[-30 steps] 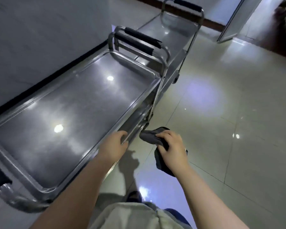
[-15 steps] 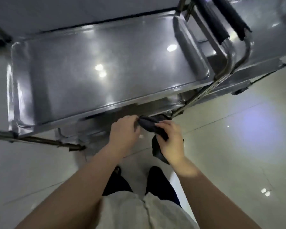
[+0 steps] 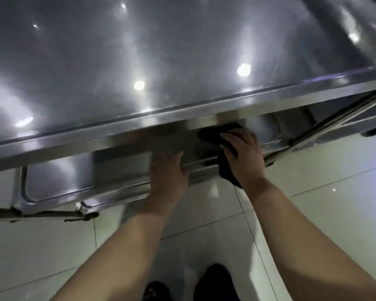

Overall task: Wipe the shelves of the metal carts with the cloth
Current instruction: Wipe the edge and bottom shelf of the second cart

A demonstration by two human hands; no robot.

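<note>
The metal cart's shiny top shelf [image 3: 182, 51] fills the upper half of the view. Below its front edge shows the lower shelf [image 3: 122, 168]. My right hand [image 3: 245, 155] holds a dark cloth [image 3: 213, 133] down on the lower shelf's right part, and a tail of the cloth hangs over the front rim under my palm. My left hand [image 3: 167, 177] rests on that front rim, just left of the cloth, with its fingers reaching in under the top shelf.
A slanted frame bar [image 3: 313, 131] runs down at the cart's right end, with a dark caster [image 3: 373, 132] beyond it. Glossy tiled floor [image 3: 313, 203] spreads in front. My dark shoes [image 3: 215, 281] stand close to the cart.
I have bent lower and closer to the cart. Both hands went from in front of the cart onto the lower shelf, the right one carrying the cloth in under the top shelf.
</note>
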